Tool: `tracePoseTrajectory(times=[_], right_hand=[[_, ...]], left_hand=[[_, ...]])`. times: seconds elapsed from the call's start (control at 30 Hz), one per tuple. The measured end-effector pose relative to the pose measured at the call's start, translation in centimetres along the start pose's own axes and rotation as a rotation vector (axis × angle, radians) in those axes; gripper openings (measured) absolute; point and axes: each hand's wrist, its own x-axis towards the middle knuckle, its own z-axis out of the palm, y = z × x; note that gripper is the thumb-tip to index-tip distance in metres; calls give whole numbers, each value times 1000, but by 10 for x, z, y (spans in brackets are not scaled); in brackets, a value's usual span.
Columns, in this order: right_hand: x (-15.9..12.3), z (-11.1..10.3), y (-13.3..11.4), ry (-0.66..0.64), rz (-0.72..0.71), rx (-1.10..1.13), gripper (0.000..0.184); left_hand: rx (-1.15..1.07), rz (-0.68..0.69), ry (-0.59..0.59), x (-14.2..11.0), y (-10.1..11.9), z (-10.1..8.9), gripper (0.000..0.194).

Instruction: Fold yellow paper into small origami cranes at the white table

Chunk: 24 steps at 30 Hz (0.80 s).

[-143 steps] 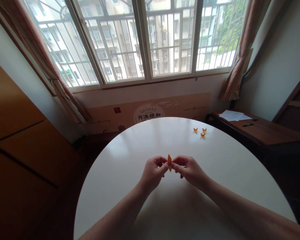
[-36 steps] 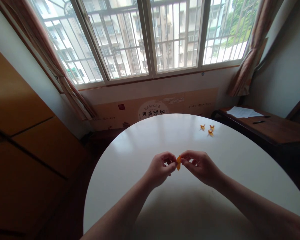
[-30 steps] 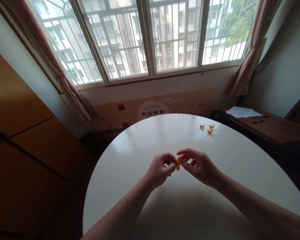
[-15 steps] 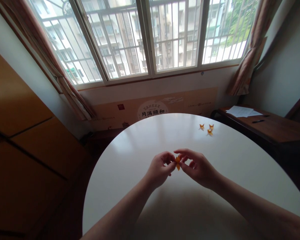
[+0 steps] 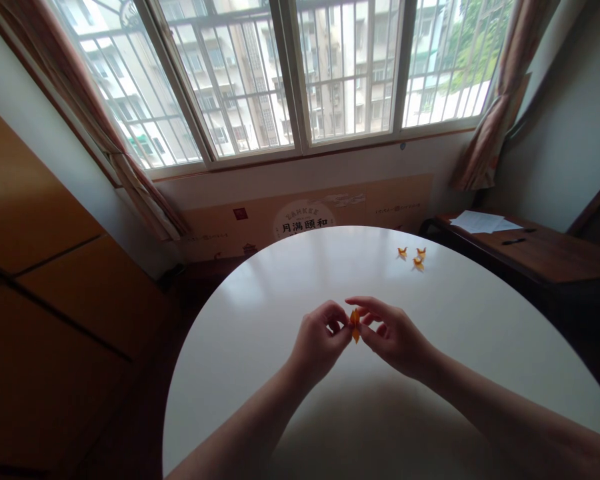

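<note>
A small folded piece of orange paper (image 5: pixel 355 325) is held just above the round white table (image 5: pixel 260 373), near its middle. My left hand (image 5: pixel 320 340) pinches its left side, fingers curled in. My right hand (image 5: pixel 393 333) pinches its right side with thumb and forefinger, the other fingers loosely bent. Three small orange folded paper figures (image 5: pixel 412 256) stand on the table at the far right, well beyond my hands.
A dark wooden side table (image 5: pixel 540 257) at the right carries white sheets of paper (image 5: pixel 477 221) and a pen (image 5: pixel 514 241). A large barred window (image 5: pixel 300 73) with curtains fills the wall ahead. Below it leans a printed cardboard panel (image 5: pixel 305 217). Wooden cabinets (image 5: pixel 35 280) stand on the left.
Both hands kept hold of the orange paper in the same spot. My right fingers shifted along it, and the piece turned from a slanted to a more upright narrow shape.
</note>
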Motion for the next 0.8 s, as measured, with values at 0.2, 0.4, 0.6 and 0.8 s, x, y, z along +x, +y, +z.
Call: tracePoseTrajectory(times=[0.2, 0.4, 0.6, 0.8], right_hand=[[1, -1, -2, 10, 18, 30, 41], [2, -4, -2, 8, 63, 101, 39], [1, -4, 0, 8, 78, 124, 42], [3, -2, 1, 27, 88, 116, 34]], left_hand=[[25, 34, -53, -2, 5, -2, 11], [-131, -4, -107, -1, 7, -4, 11], [-212, -47, -88, 1, 1, -3, 8], [-335, -117, -80, 2, 0, -2, 12]])
